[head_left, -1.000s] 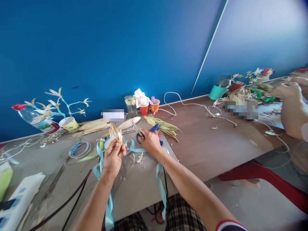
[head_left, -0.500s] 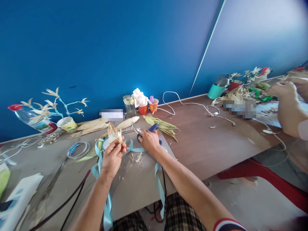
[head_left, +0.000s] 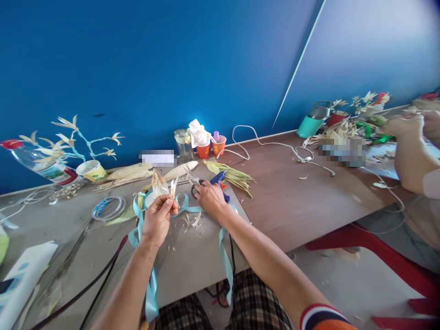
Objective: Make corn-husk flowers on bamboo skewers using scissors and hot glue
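Note:
My left hand [head_left: 158, 215] pinches a dry corn husk piece [head_left: 160, 184] between thumb and fingers, its pale, brown-tipped blades pointing up. Over the table my right hand [head_left: 211, 199] is closed at the dark handles of a pair of scissors [head_left: 194, 187], whose blades point away and to the left; part of the handles is hidden under the fingers. Just beyond that hand lies a blue glue gun [head_left: 217, 178]. Light blue ribbon [head_left: 192, 209] runs between both hands and hangs off the table's front edge. Small husk scraps [head_left: 196, 220] lie below it.
Husk flowers on wire stand in a paper cup [head_left: 92, 171] beside a plastic bottle [head_left: 57, 172]. Green husks [head_left: 237, 178], red cups [head_left: 219, 146] and a glass jar [head_left: 184, 144] stand or lie farther back. A co-worker's hands [head_left: 405, 130] are at right, above a red stool [head_left: 371, 247].
The camera view has shifted slightly. My left hand still pinches the husk, and my right hand stays at the scissors with only a small movement.

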Demonstrator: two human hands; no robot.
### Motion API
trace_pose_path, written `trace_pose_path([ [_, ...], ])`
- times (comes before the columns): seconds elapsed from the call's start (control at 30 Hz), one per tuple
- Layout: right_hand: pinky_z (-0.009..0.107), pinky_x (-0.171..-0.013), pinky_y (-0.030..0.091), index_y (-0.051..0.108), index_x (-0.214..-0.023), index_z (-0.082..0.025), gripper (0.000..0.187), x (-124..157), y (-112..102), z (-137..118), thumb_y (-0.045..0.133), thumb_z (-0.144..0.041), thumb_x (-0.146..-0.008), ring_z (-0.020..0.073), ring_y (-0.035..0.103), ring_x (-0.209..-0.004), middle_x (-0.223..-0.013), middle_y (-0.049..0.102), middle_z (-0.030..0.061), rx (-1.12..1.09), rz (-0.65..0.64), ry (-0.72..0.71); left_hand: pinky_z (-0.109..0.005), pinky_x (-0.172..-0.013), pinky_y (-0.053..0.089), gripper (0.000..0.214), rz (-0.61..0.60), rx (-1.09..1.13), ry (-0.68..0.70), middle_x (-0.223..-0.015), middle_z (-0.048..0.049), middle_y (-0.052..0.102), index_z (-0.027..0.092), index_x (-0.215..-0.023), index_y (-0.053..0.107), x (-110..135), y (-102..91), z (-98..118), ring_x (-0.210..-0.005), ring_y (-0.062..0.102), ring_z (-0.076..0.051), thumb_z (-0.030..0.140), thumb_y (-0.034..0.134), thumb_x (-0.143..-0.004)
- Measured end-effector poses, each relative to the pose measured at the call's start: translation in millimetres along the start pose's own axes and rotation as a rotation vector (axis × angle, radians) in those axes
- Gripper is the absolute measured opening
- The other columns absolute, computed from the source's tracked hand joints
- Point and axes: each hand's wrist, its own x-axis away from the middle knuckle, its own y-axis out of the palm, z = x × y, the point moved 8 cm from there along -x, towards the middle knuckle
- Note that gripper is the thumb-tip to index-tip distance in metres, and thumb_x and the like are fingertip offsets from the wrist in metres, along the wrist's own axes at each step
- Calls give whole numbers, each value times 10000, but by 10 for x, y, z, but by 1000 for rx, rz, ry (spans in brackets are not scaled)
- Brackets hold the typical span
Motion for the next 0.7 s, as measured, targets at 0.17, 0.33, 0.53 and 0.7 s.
trace_pose_path([
  [0.17, 297, -761, 464, 629, -1006, -201, 279, 29, 34, -32, 375, -292, -933, 182, 628, -909, -1224, 537, 123, 51, -36, -15, -284, -712, 479, 198, -29, 22, 28, -567, 48, 552, 184, -732, 606, 18, 47, 58, -522, 479, -73, 316, 748, -693],
  [0.33, 278, -735, 475, 619, -1042, -202, 301, 34, 73, -25, 354, -295, -933, 176, 649, -867, -1225, 545, 118, 67, -64, -12, -276, -704, 473, 196, -22, 39, 20, -569, 46, 553, 181, -731, 612, 29, 47, 69, -513, 466, -69, 314, 750, -693],
  [0.53, 300, -754, 458, 489, -1239, -182, 368, 8, 29, 14, 444, -307, -896, 221, 664, -890, -1021, 685, 102, 51, -5, 47, -264, -694, 468, 203, -27, 46, 18, -568, 44, 555, 180, -735, 618, 30, 35, 69, -520, 473, -69, 314, 761, -682],
  [0.7, 301, -745, 457, 599, -1039, -178, 261, -40, 62, 28, 407, -309, -921, 216, 669, -879, -1004, 695, 102, 73, -6, 74, -270, -693, 472, 208, -19, 48, 16, -566, 45, 553, 180, -735, 619, 31, 29, 67, -514, 468, -69, 313, 766, -672],
])
